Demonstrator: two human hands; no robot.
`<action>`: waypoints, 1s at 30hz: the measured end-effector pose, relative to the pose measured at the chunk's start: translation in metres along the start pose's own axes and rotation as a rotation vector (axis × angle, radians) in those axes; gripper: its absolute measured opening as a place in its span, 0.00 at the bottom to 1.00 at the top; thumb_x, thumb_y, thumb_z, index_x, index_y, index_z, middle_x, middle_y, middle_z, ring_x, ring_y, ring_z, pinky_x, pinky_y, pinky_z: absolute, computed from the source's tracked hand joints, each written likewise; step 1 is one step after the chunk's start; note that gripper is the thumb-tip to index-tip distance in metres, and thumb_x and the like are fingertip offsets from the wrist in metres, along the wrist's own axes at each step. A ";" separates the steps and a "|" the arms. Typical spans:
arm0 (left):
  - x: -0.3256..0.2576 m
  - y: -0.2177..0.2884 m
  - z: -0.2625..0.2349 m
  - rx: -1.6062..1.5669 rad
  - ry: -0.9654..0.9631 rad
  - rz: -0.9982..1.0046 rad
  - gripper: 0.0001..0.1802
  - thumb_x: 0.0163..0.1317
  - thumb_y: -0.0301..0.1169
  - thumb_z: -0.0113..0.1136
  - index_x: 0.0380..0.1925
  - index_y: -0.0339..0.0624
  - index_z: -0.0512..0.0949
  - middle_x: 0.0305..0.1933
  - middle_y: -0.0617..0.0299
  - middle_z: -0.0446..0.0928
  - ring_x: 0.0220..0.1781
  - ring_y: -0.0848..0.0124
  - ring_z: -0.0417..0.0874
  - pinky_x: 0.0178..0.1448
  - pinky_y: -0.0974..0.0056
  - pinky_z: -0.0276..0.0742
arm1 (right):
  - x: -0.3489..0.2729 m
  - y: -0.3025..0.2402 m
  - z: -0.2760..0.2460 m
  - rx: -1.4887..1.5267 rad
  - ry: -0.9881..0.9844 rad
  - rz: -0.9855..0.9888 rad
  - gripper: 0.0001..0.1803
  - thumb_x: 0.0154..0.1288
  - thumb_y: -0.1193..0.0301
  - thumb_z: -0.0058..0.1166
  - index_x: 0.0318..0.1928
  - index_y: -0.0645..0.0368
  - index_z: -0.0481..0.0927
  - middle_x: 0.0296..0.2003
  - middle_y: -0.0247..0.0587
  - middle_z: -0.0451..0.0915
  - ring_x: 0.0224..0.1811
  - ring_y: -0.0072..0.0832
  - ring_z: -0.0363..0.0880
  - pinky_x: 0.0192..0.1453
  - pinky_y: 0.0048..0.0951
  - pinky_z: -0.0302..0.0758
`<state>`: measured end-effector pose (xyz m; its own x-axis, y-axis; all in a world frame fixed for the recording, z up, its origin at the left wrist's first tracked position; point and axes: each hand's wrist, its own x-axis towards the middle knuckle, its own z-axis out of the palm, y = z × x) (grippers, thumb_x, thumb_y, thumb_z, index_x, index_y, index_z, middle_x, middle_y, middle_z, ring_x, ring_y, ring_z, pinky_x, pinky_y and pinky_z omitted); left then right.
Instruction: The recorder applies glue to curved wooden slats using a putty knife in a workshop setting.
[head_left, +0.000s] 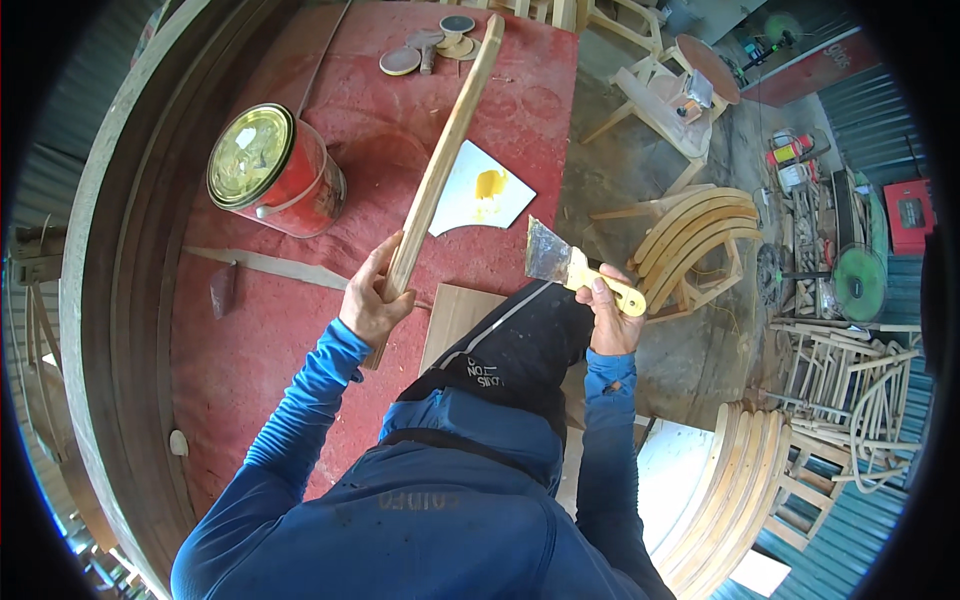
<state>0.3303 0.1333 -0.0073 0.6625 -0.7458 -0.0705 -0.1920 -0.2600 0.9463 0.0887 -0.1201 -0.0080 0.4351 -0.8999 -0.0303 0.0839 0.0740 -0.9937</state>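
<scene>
My left hand [373,298] grips a long, slightly curved wooden slat [446,150] near its lower end; the slat slants up and away over the red table [300,330]. My right hand [610,315] holds a putty knife [560,262] by its yellow handle, the metal blade pointing left toward the slat but apart from it. A white card with a blob of yellow filler [487,187] lies on the table just right of the slat. My raised knee in black trousers [515,345] sits between the two hands.
A red tin with a gold lid [268,165] stands at the table's left. Sanding discs [432,45] lie at the far end. Curved wooden parts [700,235] and chair frames [850,390] are stacked on the floor to the right. A wide curved wooden rim [120,300] borders the left.
</scene>
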 end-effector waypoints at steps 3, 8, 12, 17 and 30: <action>0.002 -0.005 0.003 0.040 -0.029 0.091 0.48 0.52 0.22 0.68 0.75 0.45 0.59 0.47 0.56 0.77 0.39 0.70 0.80 0.47 0.65 0.80 | -0.003 0.000 -0.004 0.031 0.015 -0.003 0.15 0.69 0.75 0.62 0.53 0.66 0.80 0.40 0.42 0.85 0.33 0.24 0.84 0.41 0.23 0.83; 0.011 0.015 0.006 -0.242 -0.178 -0.172 0.43 0.58 0.29 0.69 0.73 0.38 0.61 0.47 0.55 0.79 0.43 0.71 0.82 0.48 0.65 0.81 | -0.006 -0.003 -0.004 0.013 -0.009 0.013 0.15 0.71 0.77 0.58 0.56 0.64 0.77 0.44 0.45 0.82 0.35 0.27 0.83 0.43 0.31 0.82; 0.023 0.029 0.010 -0.388 -0.149 -0.226 0.29 0.73 0.51 0.53 0.59 0.36 0.74 0.30 0.62 0.76 0.23 0.72 0.79 0.26 0.67 0.76 | -0.006 -0.007 0.003 0.085 0.036 0.007 0.15 0.69 0.77 0.60 0.55 0.65 0.78 0.43 0.45 0.83 0.34 0.26 0.83 0.42 0.27 0.83; 0.039 0.049 0.007 -0.920 -0.170 -0.548 0.29 0.73 0.61 0.46 0.43 0.45 0.77 0.28 0.59 0.75 0.21 0.67 0.75 0.24 0.61 0.71 | -0.005 -0.015 -0.005 0.153 0.033 -0.006 0.15 0.70 0.77 0.59 0.56 0.65 0.78 0.45 0.46 0.82 0.34 0.28 0.82 0.44 0.30 0.82; 0.036 0.058 0.006 -1.087 -0.244 -0.511 0.27 0.73 0.60 0.46 0.48 0.48 0.76 0.28 0.59 0.73 0.25 0.65 0.74 0.29 0.59 0.71 | -0.012 -0.015 -0.001 0.245 0.035 0.057 0.15 0.69 0.76 0.61 0.55 0.64 0.78 0.50 0.45 0.79 0.36 0.30 0.82 0.44 0.31 0.82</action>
<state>0.3385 0.0880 0.0431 0.3089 -0.8337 -0.4578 0.8321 0.0038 0.5546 0.0818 -0.1111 0.0068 0.4141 -0.9055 -0.0932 0.2767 0.2228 -0.9348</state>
